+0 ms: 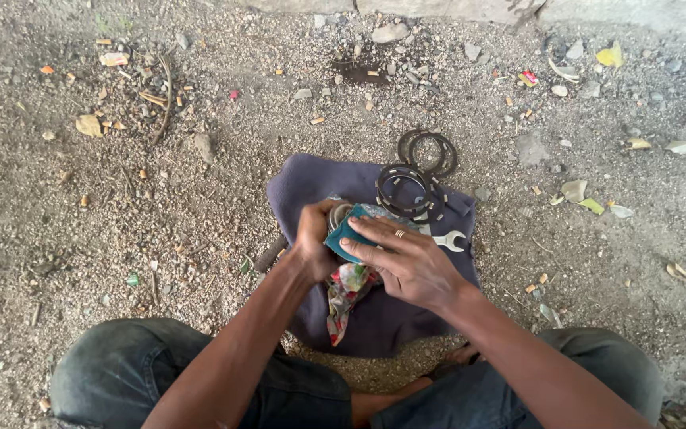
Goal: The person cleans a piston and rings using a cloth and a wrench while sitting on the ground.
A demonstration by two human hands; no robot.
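My left hand point(314, 238) grips a round metal part point(337, 214) that is mostly hidden between both hands. With my right hand point(406, 258) I press a teal piece of cloth point(341, 235) flat against that part; a ring sits on one finger. A flowered rag point(347, 295) hangs down under the hands. All of this is over a dark purple cloth point(311, 179) spread on the gravel.
A stack of toothed metal rings point(404, 191) lies on the purple cloth's far edge, with two more dark rings point(429, 151) on the gravel behind. A silver wrench point(448, 239) lies beside my right hand. Stones, leaves and litter dot the ground. My knees point(121, 373) frame the bottom.
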